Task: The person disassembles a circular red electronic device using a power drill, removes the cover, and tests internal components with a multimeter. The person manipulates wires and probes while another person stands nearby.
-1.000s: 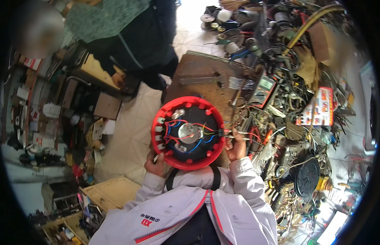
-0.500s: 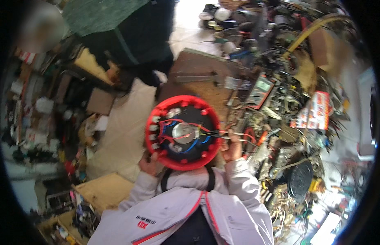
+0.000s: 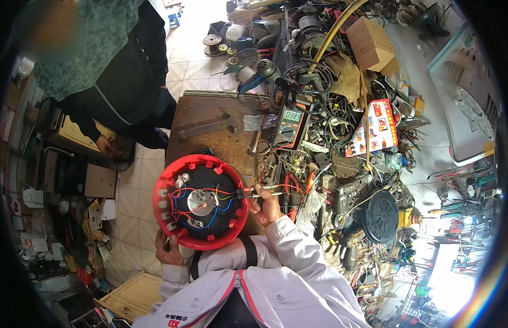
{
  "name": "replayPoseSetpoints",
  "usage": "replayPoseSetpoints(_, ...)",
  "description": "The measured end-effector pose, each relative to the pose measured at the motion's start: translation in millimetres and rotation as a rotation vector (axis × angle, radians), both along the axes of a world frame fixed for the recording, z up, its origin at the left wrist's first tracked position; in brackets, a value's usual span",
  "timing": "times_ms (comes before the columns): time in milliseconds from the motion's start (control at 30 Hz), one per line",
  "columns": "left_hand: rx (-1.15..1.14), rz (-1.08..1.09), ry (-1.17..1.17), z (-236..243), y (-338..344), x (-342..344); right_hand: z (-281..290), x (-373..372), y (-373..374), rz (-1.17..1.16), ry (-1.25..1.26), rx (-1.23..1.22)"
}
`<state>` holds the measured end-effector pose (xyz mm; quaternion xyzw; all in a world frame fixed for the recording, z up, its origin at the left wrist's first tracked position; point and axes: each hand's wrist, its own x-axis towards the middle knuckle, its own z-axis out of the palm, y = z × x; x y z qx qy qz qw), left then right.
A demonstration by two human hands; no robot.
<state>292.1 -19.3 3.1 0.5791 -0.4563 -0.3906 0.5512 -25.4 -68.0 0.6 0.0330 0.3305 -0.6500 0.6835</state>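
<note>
A round red plastic housing point(image 3: 162, 221) with a black inside rests over my lap, its open side up. In its middle is a shiny metal disc point(image 3: 202, 203), with red, blue and yellow-green wires point(image 3: 217, 212) around it. My left hand point(image 3: 169, 249) grips the housing's lower left rim. At the right rim my right hand point(image 3: 268, 206) is closed around thin leads point(image 3: 263, 193) that come out past the rim; some fingers are hidden behind it. Red leads run on to the right, towards a multimeter point(image 3: 291, 127) with a lit display.
A hammer point(image 3: 206, 127) lies on a worn wooden board point(image 3: 196, 106) beyond the housing. Cables, tools and parts pile up on the right, with a printed red-and-white box point(image 3: 374, 128) and a black round lid point(image 3: 379, 216). Another person point(image 3: 109, 71) stands at the far left.
The view has shifted, so the housing and both hands now appear further left and slightly lower. The hold on the housing and leads looks the same. The picture is sharper.
</note>
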Motion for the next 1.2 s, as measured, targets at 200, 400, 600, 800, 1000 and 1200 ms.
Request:
replayPoseSetpoints(200, 0.034, -0.024, -0.128, -5.2, 0.2, 9.0, -5.9, -0.4, 0.5, -0.005, 0.015, -0.065)
replayPoseSetpoints(400, 0.046, -0.009, -0.107, -3.6, 0.5, 7.0, -1.9, -0.1, -0.3, -0.002, -0.007, -0.017)
replayPoseSetpoints(600, 0.080, -0.027, -0.050, -11.6, -0.5, 11.8, 6.0, -0.4, -1.7, -0.012, 0.014, -0.006)
replayPoseSetpoints(800, 0.080, -0.036, -0.020, -15.0, -0.4, 12.9, 6.8, 0.4, -2.0, -0.002, 0.033, 0.005)
replayPoseSetpoints(1000, 0.139, -0.073, 0.067, -15.9, 0.0, 18.5, 2.1, 1.4, -1.2, 0.003, 0.027, 0.004)
replayPoseSetpoints(1200, 0.206, -0.119, 0.189, 0.8, -2.6, 10.6, 3.0, -0.7, -1.5, 0.009, 0.015, 0.010)
